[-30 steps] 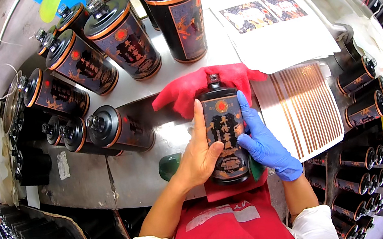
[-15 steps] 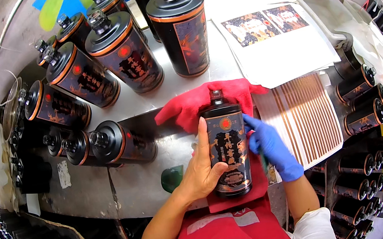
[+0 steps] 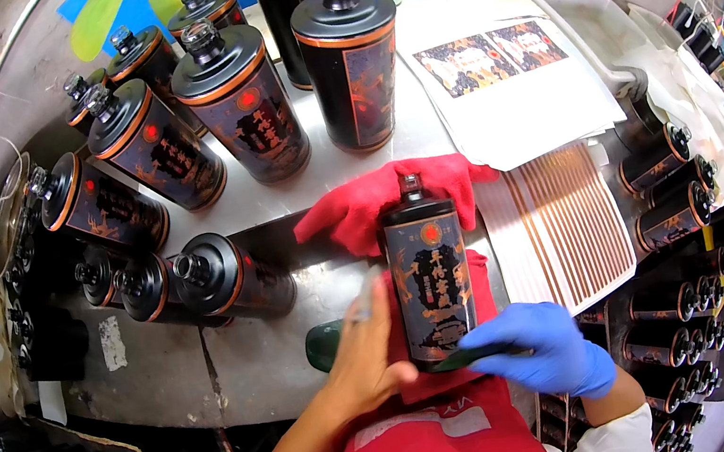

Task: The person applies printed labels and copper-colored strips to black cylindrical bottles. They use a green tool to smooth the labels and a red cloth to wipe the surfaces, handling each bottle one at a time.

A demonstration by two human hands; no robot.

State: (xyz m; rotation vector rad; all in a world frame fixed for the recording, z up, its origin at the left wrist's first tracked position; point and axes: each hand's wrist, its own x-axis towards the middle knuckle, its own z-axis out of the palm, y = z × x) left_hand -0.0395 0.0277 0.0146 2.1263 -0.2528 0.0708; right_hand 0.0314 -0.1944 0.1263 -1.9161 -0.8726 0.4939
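Observation:
A black bottle (image 3: 432,281) with a dark patterned label and clear neck lies face up on a red cloth (image 3: 359,210) in front of me. Bare, my left hand (image 3: 359,351) is beside the bottle's left edge, fingers stretched out and thumb apart; whether it touches the bottle I cannot tell. In a blue glove, my right hand (image 3: 541,349) grips a flat dark green scraper (image 3: 466,358), whose blade lies against the label's lower edge. Another dark green piece (image 3: 323,347) rests on the metal table, partly behind my left hand.
Several labelled black bottles (image 3: 242,112) stand at the far left, more (image 3: 236,276) nearer. On the right are a striped strip sheet (image 3: 564,230), white sheets with printed labels (image 3: 524,108) and a pale tray (image 3: 576,18). More bottles (image 3: 672,217) fill racks at the right.
My left hand has come off the bottle to its left. My right hand has moved from the bottle's upper right side down to its base, where the green scraper now shows.

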